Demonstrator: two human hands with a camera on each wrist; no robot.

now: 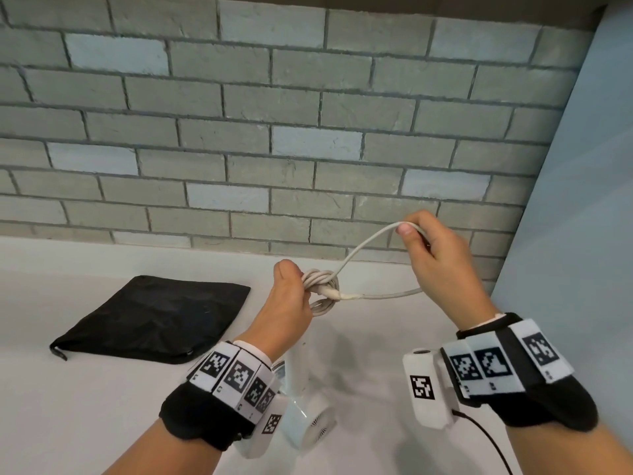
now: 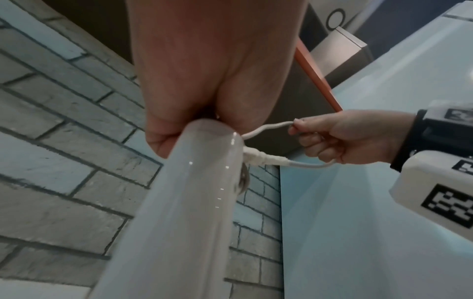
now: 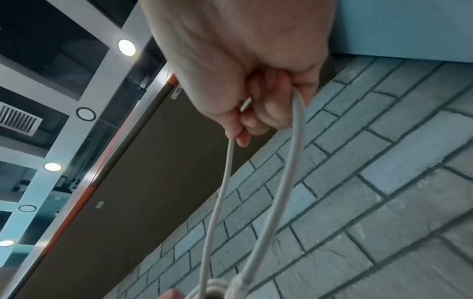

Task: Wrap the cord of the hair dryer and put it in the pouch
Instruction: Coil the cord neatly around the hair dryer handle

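Left hand (image 1: 287,303) clenched around glossy white plastic hair dryer (image 2: 194,182) handle and coiled white cord (image 1: 322,282), right hand (image 1: 435,255) pinching cord's free loop, flat black fabric pouch (image 1: 154,320) on pale tabletop (image 1: 85,406).

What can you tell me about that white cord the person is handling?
The cord is thin, off-white and looks rubbery. Part of it is wound in coils around the end of the hair dryer's handle, held in the left hand. A thicker sleeve joins it to the handle. A loose loop arcs up to the right hand, whose fingers pinch it.
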